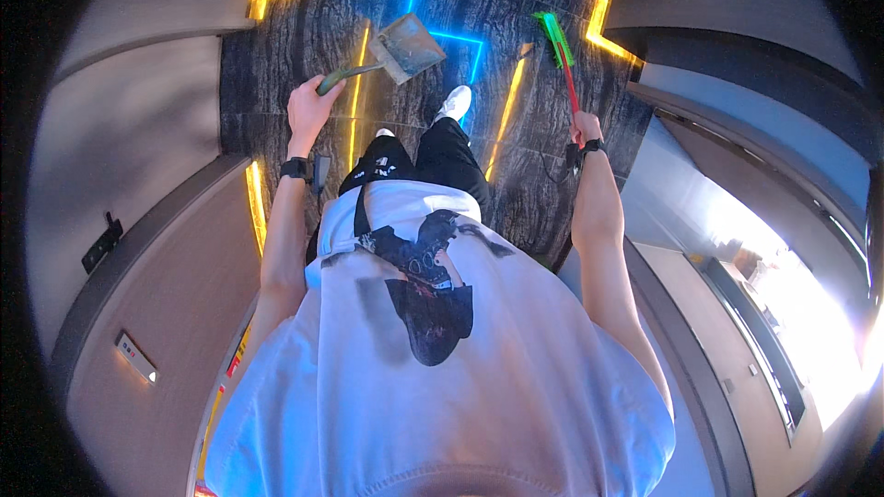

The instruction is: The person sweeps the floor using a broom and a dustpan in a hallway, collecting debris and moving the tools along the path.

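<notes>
My left hand is closed round the green handle of a small dustpan. The grey, stained pan points up and to the right, held out ahead of my feet. On the other side, my right hand grips the red handle of a hand brush. Its bright green head is at the far end, away from me and well apart from the dustpan. Both arms reach forward, with dark bands on the wrists.
Dark, wood-grained floor tiles carry glowing yellow and blue light strips. Walls and a door flank me on the left. On the right stand a pale wall and a brightly lit opening. My white shoe is ahead of the other foot.
</notes>
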`<action>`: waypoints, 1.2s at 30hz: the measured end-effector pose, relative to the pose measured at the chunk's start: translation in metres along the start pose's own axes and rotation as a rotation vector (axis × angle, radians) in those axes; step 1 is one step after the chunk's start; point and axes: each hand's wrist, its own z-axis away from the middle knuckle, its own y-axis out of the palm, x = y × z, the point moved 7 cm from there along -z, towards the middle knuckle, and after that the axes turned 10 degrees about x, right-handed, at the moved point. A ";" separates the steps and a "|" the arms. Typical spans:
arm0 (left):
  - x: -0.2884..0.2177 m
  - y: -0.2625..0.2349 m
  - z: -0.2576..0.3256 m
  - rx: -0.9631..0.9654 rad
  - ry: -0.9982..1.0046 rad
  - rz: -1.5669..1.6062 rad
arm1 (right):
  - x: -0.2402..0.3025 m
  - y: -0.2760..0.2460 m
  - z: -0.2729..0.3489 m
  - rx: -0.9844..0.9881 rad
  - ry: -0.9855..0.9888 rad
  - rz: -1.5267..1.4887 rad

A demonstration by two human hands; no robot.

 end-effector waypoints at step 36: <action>0.211 0.020 0.220 -0.197 -0.049 -0.024 | -0.365 0.159 0.151 0.269 0.235 -0.701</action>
